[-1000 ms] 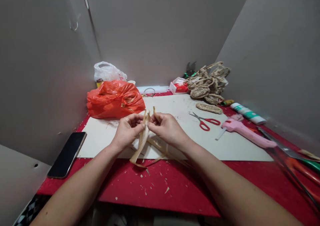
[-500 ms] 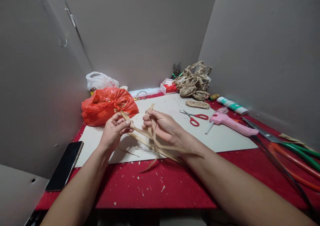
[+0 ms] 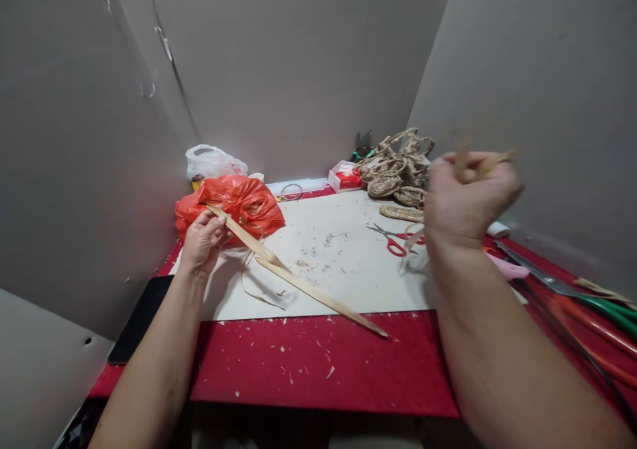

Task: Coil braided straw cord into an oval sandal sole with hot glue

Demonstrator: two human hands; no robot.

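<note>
My left hand [image 3: 202, 240] pinches the upper end of a flat tan dried-leaf strip [image 3: 243, 237], in front of the red plastic bag [image 3: 209, 193]. That strip slants down to the right, over a second tan strip [image 3: 323, 295] that lies across the white board [image 3: 318, 223] and past its front edge. A thin curled fibre [image 3: 256, 296] lies nearby. Raised at the right, my right hand [image 3: 470, 200] is closed round more tan strips, whose blurred ends show above the fist. Below it, blurred strip tails hang near the red-handled scissors [image 3: 397, 247].
Braided straw pieces [image 3: 395, 164] are piled at the back right, beside a red-and-white box [image 3: 345, 179]. A phone [image 3: 142, 323] lies at the left. Large shears [image 3: 552, 280] and a partly hidden pink glue gun [image 3: 510, 268] lie at the right. Grey walls enclose the table [image 3: 318, 369].
My right hand has swung up and right, away from my left, carrying strips with it. My left hand keeps its strip and has shifted slightly left. The view has turned a little.
</note>
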